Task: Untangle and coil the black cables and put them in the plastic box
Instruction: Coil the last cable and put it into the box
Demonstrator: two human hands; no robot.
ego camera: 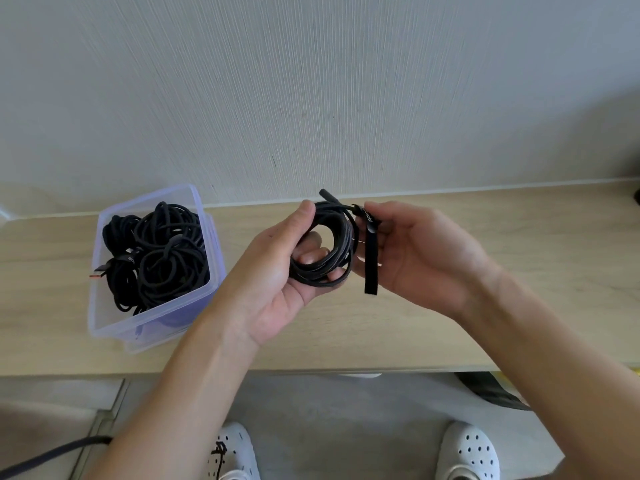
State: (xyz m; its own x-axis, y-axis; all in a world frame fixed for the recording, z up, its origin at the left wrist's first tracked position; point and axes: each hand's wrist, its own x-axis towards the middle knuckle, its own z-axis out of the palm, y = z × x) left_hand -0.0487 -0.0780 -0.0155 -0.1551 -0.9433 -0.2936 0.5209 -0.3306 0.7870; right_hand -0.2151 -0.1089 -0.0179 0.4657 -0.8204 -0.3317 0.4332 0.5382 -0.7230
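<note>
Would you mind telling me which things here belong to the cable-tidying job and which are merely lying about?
Belonging to the job: the coiled cable in the left hand; its strap, pinched by the right hand; the plastic box; the cables already inside it.
Just lying about: the white shoes; the dark cord on the floor.

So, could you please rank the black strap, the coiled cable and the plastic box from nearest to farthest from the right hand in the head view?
1. black strap: pinched by the right hand itself, hanging down.
2. coiled cable: just left of the strap, held in the left hand.
3. plastic box: far left on the table, holding other cables.
</note>
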